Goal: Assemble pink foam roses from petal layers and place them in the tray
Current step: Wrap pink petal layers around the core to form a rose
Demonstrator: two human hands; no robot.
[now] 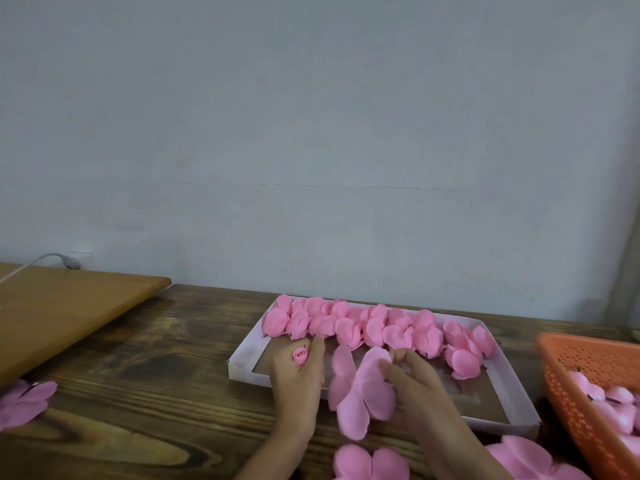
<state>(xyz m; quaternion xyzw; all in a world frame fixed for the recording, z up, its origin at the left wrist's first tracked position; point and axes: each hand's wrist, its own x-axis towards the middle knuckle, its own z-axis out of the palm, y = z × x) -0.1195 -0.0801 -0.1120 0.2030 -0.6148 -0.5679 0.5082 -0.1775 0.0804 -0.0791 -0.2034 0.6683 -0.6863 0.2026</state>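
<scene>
Plain grey wall behind, dark wood-grain table [145, 393] in front, with a lighter wooden board [69, 306] lying at the far left and a white cable [52, 259] trailing over it. White shallow tray [242, 370] sits mid-table, long side toward the person; its far edge is packed with a row of finished pink roses [363, 327], filled from the back so the near half of the brown tray floor stays free for more, my read. Left hand [298, 379] hovers over the tray's near-left corner, fingers closed around a small rolled rosebud core [300, 355], bud pointing up, probably kept upright so the next layer can be slid on from beneath. Right hand [412, 379] pinches a flat multi-lobed petal layer [360, 393] near its middle, fingers narrow on the foam, lobes drooping toward the near side; holding it at the centre looks like lining up the hole with the bud, though no hole is visible. Bud and layer are close but apart. More loose petal layers lie at the near edge [370, 462], near right [526, 459] and far left of the table [24, 403], within reach as stock. Orange perforated basket [588, 362] at right holds more pink pieces [609, 403], whether buds or petals I cannot tell. Step in hand: joining core to layer, rose not yet assembled.
</scene>
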